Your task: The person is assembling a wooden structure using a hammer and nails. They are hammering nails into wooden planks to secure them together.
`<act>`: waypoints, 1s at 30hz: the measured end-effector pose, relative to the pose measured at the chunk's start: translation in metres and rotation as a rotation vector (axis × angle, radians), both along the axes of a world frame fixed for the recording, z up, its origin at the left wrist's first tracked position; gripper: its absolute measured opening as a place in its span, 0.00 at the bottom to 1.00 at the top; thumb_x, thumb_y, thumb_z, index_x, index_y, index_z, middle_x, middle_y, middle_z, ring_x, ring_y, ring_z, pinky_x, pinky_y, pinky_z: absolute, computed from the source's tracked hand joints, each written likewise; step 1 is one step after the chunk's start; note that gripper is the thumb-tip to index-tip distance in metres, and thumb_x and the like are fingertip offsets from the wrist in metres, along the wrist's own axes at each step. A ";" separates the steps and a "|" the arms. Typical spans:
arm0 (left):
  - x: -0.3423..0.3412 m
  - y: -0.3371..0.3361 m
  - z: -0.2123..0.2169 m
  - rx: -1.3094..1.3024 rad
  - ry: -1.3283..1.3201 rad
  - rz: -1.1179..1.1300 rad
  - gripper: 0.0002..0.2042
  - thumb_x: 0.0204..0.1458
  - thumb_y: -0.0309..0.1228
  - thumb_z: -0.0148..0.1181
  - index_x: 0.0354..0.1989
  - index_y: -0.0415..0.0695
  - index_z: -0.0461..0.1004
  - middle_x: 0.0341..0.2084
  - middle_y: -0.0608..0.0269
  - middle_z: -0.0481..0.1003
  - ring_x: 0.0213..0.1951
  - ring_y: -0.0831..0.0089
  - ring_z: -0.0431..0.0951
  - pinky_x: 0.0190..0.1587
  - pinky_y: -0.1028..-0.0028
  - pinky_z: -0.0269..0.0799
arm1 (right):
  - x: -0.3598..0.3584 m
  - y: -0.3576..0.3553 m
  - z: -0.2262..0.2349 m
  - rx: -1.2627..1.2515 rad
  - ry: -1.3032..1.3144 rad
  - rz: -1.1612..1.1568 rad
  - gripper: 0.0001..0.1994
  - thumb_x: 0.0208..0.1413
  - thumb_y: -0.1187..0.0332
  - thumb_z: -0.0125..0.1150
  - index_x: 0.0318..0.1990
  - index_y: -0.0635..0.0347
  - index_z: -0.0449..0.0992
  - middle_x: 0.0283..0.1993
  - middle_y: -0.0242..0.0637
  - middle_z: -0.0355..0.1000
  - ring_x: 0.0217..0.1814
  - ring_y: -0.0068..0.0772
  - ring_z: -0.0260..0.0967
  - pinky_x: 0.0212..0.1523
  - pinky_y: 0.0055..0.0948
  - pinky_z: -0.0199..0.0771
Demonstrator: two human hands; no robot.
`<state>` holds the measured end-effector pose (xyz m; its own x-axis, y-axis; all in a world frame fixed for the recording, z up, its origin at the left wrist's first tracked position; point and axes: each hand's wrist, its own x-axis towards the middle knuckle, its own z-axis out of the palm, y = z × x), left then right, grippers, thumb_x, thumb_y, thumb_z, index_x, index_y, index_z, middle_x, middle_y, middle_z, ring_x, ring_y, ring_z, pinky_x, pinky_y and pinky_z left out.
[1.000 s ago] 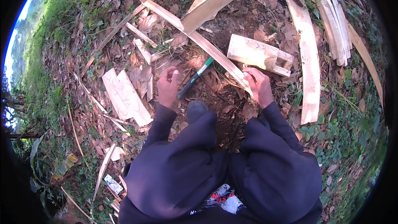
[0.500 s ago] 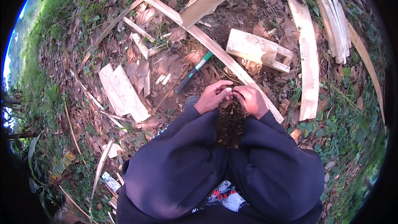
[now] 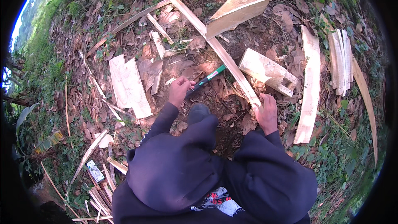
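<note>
Between the person's dark-clad knees and the farther boards, a long pale strip of wood (image 3: pixel 232 67) slants across the leaf-littered ground, its near end at the right hand (image 3: pixel 268 113). The fingers of that hand are bent and close together at the strip's end; I cannot tell from where I stand whether they grip it or only rest against it. The left hand (image 3: pixel 178 92) is raised off to the other side, well apart from the right, with thumb and fingertips drawn together as in a pinch; anything between them is too small for me to make out. Just beyond it lies a tool with a green and black handle (image 3: pixel 205 82), the green end reaching close to the strip, the black end partly behind the hand.

Over on the right of the strip sits a thick wooden block (image 3: pixel 260 67) with a notch cut into its far right end. Past that lies a broad pale board (image 3: pixel 309 87), then a cluster of slats (image 3: pixel 340 60) side by side. Toward the top, a wide board (image 3: pixel 238 17) stands tilted, its lower left corner against the strip. On the left, two flat pieces (image 3: pixel 130 85) lie side by side, nearly touching. Lower down, a small white packet (image 3: pixel 95 171) lies near a heap of thin sticks (image 3: pixel 99 199), and a dark shoe (image 3: pixel 199 113) shows below the left hand.
</note>
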<state>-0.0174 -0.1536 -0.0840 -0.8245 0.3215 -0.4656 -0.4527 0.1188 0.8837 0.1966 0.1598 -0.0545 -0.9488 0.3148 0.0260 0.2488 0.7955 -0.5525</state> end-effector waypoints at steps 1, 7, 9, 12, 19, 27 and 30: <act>-0.003 -0.010 0.003 0.019 -0.063 0.100 0.04 0.56 0.22 0.53 0.30 0.40 0.74 0.27 0.66 0.77 0.27 0.79 0.76 0.33 0.79 0.74 | 0.005 0.003 -0.004 -0.011 -0.036 0.017 0.26 0.50 0.69 0.70 0.57 0.61 0.71 0.54 0.48 0.68 0.57 0.52 0.66 0.58 0.45 0.68; -0.003 -0.043 -0.025 -0.478 0.155 0.014 0.06 0.51 0.28 0.59 0.28 0.37 0.74 0.29 0.58 0.74 0.29 0.69 0.75 0.32 0.69 0.71 | 0.021 -0.006 -0.011 -0.161 -0.064 -0.025 0.29 0.52 0.67 0.69 0.61 0.61 0.66 0.50 0.52 0.69 0.53 0.60 0.70 0.53 0.49 0.72; 0.007 -0.023 -0.028 -0.698 0.447 -0.124 0.12 0.50 0.33 0.63 0.34 0.36 0.75 0.34 0.52 0.72 0.36 0.61 0.76 0.39 0.64 0.73 | 0.025 -0.009 -0.022 -0.134 -0.066 -0.054 0.28 0.53 0.67 0.68 0.61 0.61 0.66 0.49 0.52 0.69 0.53 0.60 0.70 0.53 0.49 0.72; 0.020 -0.008 -0.032 -0.745 0.631 -0.218 0.19 0.49 0.39 0.67 0.44 0.36 0.75 0.41 0.46 0.69 0.44 0.51 0.76 0.47 0.57 0.74 | 0.022 -0.011 -0.031 -0.076 -0.085 -0.070 0.25 0.53 0.67 0.66 0.58 0.60 0.66 0.48 0.52 0.70 0.50 0.60 0.71 0.48 0.50 0.74; 0.024 -0.013 -0.025 -0.728 0.716 -0.112 0.22 0.55 0.45 0.67 0.46 0.37 0.75 0.41 0.47 0.70 0.41 0.51 0.78 0.45 0.56 0.75 | 0.004 0.000 0.001 0.082 -0.286 -0.068 0.15 0.54 0.69 0.62 0.45 0.60 0.65 0.37 0.54 0.75 0.36 0.65 0.75 0.36 0.56 0.77; -0.064 0.041 -0.029 -0.107 0.300 0.104 0.19 0.63 0.45 0.61 0.35 0.38 0.80 0.27 0.67 0.74 0.20 0.78 0.66 0.25 0.76 0.61 | -0.010 0.033 0.090 0.160 -0.275 0.044 0.13 0.58 0.69 0.62 0.42 0.62 0.64 0.33 0.57 0.73 0.37 0.67 0.73 0.36 0.56 0.71; -0.124 0.094 -0.018 0.414 -0.105 0.074 0.24 0.67 0.52 0.52 0.47 0.39 0.77 0.29 0.67 0.76 0.17 0.84 0.58 0.21 0.80 0.54 | -0.020 0.036 0.128 0.100 -0.234 0.040 0.13 0.61 0.66 0.63 0.42 0.64 0.66 0.34 0.59 0.75 0.40 0.66 0.74 0.37 0.53 0.71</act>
<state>-0.1418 -0.0600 -0.1016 -0.8075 0.4405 -0.3924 -0.5368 -0.2727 0.7984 0.1765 0.1963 0.0738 -0.9442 0.2839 -0.1667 0.3280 0.8549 -0.4019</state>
